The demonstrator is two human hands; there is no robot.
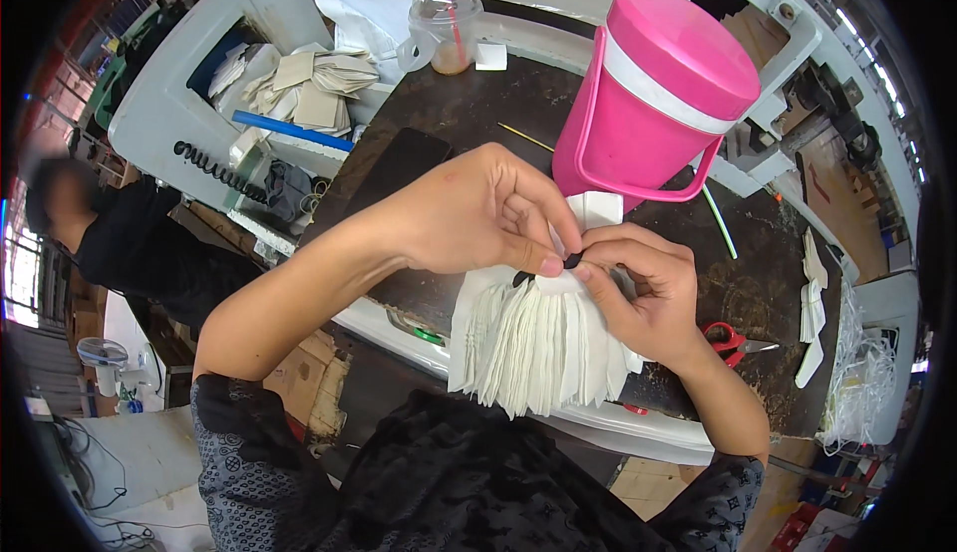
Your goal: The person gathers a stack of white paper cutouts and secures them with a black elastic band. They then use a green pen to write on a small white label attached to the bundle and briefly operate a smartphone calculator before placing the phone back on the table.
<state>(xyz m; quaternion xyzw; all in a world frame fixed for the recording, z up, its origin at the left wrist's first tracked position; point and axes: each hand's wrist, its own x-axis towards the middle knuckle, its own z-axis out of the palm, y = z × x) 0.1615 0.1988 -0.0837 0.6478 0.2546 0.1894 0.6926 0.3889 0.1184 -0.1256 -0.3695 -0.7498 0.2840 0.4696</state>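
Near the table's front edge lies a thick bundle of white cloth pieces (533, 348), its layers fanned out toward me. A narrow black strip (572, 261) runs across its gathered upper part. My left hand (483, 215) comes in over the bundle, thumb and forefinger pinching the strip. From the other side my right hand (646, 278) closes on the same strip, fingertips almost touching those of the left. Whether the strip is knotted cannot be seen under the fingers. A white end of the bundle sticks out beyond my hands.
A pink lidded cooler jug (653, 94) stands just beyond my hands. Red-handled scissors (736, 344) lie to the right, near white cloth strips (812, 308). A plastic cup with a straw (449, 39) and a dark flat slab (397, 175) are at left. A person (150, 238) is at far left.
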